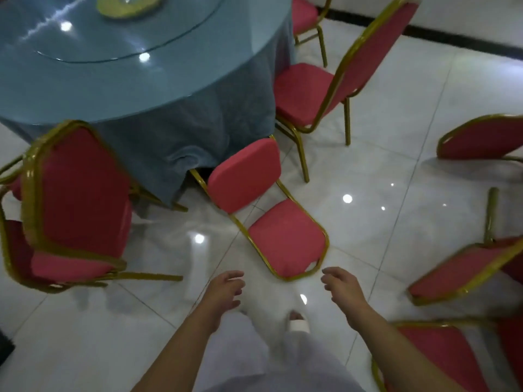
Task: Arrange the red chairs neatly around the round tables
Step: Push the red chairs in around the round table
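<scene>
A red chair with a gold frame (285, 244) lies tipped over on the floor, its backrest toward me and its seat against the blue tablecloth of the round table (119, 89). My left hand (226, 290) and my right hand (341, 287) hover just short of the backrest's near edge, fingers loosely curled, holding nothing. Another red chair (76, 199) stands at the left by the table, and a third (325, 89) stands upright at the table's right side.
Several more red chairs lie or lean at the right: one (481, 140) at the edge, one (464, 270) tipped, one (441, 357) near my right arm. A glass turntable (93, 38) tops the table. White glossy tiles (382, 179) cover the floor. My foot (297, 321) is below the hands.
</scene>
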A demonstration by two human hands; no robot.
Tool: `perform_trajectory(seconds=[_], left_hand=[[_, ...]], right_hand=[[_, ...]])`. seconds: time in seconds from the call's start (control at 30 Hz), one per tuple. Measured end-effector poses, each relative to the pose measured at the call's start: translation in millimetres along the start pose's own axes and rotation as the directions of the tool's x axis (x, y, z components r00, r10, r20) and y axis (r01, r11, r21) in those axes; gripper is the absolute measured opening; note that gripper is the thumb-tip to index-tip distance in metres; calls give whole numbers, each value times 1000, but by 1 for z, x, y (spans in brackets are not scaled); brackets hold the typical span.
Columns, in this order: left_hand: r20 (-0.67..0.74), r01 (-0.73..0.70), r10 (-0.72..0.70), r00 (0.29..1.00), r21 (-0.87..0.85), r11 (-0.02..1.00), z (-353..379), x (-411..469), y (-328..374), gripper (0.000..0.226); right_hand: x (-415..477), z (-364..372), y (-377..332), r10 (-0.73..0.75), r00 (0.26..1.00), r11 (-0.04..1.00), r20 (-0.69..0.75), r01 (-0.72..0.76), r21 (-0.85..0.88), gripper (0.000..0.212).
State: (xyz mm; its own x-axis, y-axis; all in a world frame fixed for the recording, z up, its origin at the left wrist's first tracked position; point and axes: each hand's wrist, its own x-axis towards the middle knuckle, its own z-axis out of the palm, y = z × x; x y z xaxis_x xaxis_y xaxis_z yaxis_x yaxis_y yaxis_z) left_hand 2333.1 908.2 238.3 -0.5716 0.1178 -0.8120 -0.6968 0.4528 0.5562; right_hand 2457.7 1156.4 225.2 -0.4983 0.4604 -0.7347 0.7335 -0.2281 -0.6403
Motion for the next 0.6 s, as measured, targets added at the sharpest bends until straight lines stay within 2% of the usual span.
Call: perform_trajectory(seconds=[0.17,0.33,0.43,0.6], left_hand=[[71,157,-167,983,130,979,18,75,-15,20],[72,316,-339,938,224,922,38,178,-44,31],[81,354,-383,920,243,903,64,252,-71,31],[119,393,-427,896,230,890,112,366,-150,29]], right_hand=[[34,-8,52,228,969,973,-94,-224,52,20],[93,8,114,457,873,889,-170,-451,79,21],[161,29,154,499,845,862,-191,-507,9,27],[299,71,212,439,868,848,-232,-485,-213,39]])
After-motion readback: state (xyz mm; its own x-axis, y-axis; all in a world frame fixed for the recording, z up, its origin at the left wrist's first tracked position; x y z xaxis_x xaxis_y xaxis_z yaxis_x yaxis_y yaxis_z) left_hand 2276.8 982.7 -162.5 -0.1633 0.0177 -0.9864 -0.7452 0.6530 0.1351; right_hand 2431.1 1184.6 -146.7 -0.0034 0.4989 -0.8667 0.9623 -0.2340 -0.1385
